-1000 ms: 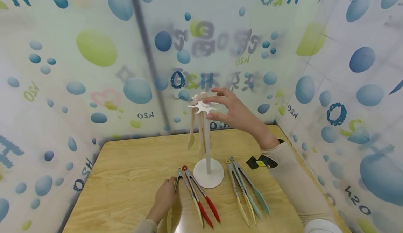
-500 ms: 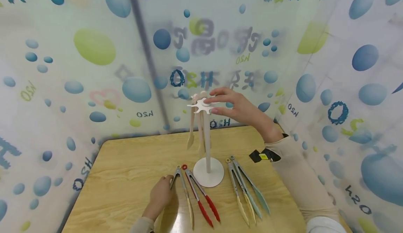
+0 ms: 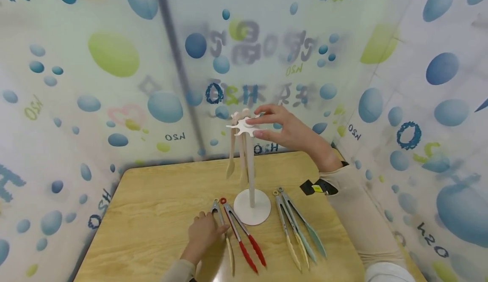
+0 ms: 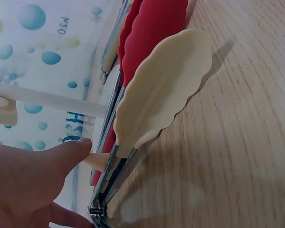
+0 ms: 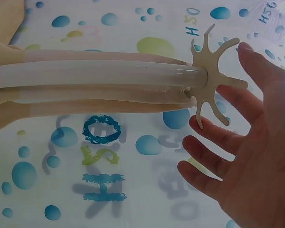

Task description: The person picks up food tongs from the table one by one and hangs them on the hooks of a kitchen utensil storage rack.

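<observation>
Cream-tipped tongs (image 3: 228, 240), hinge end forward, were pinched by the left hand (image 3: 203, 232), left of the white stand (image 3: 250, 170), whose top was touched by the right hand (image 3: 286, 130), fingers spread.

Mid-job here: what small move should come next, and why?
Probably settle the left hand firmly around the cream tongs beside the red tongs: it lies over their handle, but its hold isn't clearly visible. The right hand touches the top of the rack, where several hooks are bare, perhaps ready to take them.
</observation>
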